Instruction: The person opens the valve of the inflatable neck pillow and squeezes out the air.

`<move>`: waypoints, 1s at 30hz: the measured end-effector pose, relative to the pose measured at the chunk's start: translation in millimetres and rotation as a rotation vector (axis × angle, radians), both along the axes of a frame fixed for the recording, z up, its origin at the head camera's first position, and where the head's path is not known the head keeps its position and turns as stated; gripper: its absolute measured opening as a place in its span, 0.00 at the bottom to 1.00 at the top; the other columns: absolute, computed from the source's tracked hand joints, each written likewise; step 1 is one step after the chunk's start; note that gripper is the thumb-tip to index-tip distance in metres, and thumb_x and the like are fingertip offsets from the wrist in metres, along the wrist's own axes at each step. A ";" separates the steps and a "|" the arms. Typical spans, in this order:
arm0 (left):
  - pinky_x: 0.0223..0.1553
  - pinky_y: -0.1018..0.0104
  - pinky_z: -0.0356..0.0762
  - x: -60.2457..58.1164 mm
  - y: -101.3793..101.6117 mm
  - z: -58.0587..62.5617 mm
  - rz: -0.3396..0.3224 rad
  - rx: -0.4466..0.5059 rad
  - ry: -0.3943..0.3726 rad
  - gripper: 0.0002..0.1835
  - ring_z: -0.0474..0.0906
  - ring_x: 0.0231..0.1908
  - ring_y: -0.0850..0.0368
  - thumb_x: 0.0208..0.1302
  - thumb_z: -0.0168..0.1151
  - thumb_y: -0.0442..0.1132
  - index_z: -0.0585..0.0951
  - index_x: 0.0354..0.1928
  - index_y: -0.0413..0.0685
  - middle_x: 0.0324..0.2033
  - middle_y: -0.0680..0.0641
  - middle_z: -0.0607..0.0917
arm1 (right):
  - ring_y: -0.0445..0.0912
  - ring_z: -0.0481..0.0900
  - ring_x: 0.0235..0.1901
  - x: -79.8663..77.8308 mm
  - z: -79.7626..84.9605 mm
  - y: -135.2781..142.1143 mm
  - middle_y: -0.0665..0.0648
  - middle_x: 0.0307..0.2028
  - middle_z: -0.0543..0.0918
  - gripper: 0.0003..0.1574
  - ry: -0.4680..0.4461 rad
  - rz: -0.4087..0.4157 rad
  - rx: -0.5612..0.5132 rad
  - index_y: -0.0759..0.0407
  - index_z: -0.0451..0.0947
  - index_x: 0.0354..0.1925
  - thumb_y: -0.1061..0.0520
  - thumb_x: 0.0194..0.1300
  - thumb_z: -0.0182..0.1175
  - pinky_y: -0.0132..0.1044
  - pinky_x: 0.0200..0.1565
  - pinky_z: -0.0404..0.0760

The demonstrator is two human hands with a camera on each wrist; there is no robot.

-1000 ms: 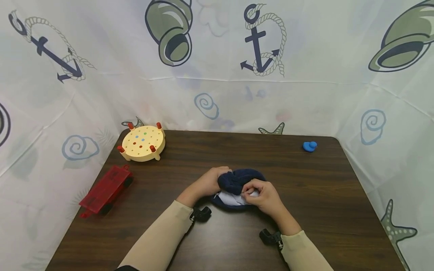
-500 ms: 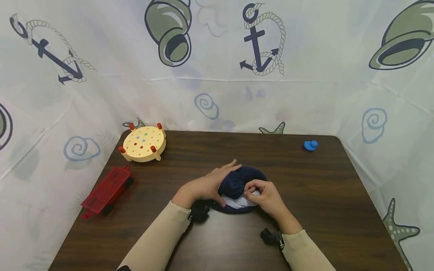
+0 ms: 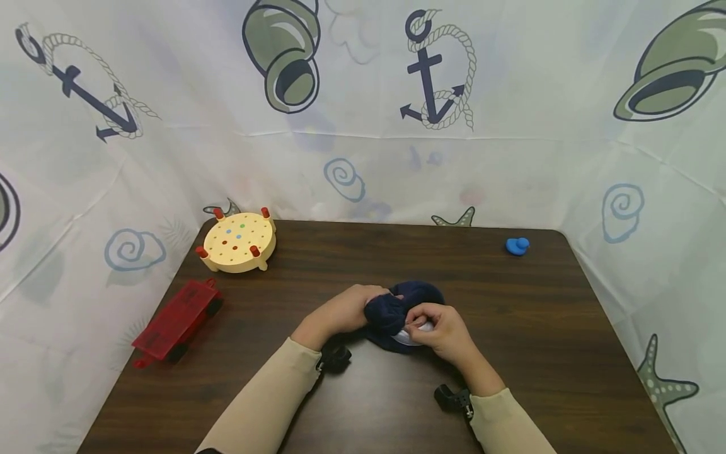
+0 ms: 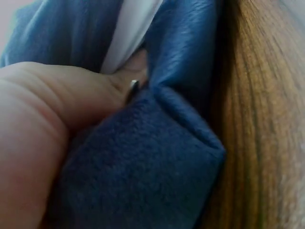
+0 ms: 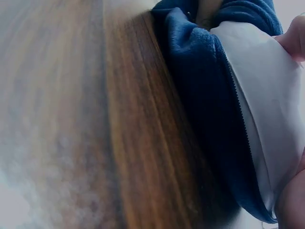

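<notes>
A navy plush cushion cover (image 3: 416, 292) with an open zipper lies at the middle of the table, showing a white inner cloth (image 5: 267, 71). My left hand (image 3: 353, 308) grips its left end, the thumb pushed into a fold of the navy fabric beside a small metal zipper pull (image 4: 133, 88). My right hand (image 3: 442, 328) pinches the white cloth at the opening with thumb and forefinger. In the right wrist view the zipper teeth (image 5: 234, 88) run along the navy edge. The left fingertips are mostly hidden by fabric.
A brown wooden table (image 3: 539, 315) bears everything. At its left stand a red toy wagon (image 3: 178, 320) and, behind it, a round yellow spotted toy with red-tipped legs (image 3: 239, 243). A blue rubber duck (image 3: 517, 246) sits near the back right corner. A printed cloth (image 3: 510, 183) hangs behind.
My left hand first spreads its fingers over the cushion cover, then curls back onto its left end. Less white cloth shows now. My right hand keeps its pinch in nearly the same place.
</notes>
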State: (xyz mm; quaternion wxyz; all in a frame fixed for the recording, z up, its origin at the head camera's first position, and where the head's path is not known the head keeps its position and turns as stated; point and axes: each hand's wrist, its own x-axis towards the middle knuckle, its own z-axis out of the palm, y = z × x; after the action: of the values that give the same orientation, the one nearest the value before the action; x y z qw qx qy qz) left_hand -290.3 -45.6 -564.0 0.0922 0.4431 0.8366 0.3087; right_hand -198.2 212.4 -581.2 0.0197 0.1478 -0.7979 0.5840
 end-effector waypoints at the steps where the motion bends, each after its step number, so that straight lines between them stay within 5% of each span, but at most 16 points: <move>1: 0.63 0.63 0.82 0.1 -0.3 0.1 0.005 0.007 -0.003 0.14 0.84 0.58 0.66 0.81 0.64 0.47 0.86 0.63 0.67 0.55 0.60 0.89 | 0.37 0.82 0.32 0.2 -0.1 -0.6 0.46 0.30 0.86 0.13 0.002 0.001 0.006 0.48 0.89 0.35 0.66 0.60 0.79 0.29 0.38 0.82; 30: 0.68 0.60 0.80 -0.3 -5.4 -8.9 0.023 0.035 -0.029 0.14 0.83 0.62 0.65 0.77 0.69 0.43 0.85 0.60 0.64 0.59 0.60 0.88 | 0.36 0.82 0.33 5.0 -6.8 -7.7 0.48 0.33 0.87 0.05 0.040 0.053 0.063 0.57 0.89 0.36 0.64 0.62 0.77 0.28 0.38 0.82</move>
State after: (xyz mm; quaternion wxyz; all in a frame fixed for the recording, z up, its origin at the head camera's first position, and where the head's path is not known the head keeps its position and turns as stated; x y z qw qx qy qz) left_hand -290.7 -50.9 -572.8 0.0928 0.4304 0.8347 0.3307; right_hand -193.2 204.8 -588.0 0.0154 0.1810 -0.8112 0.5558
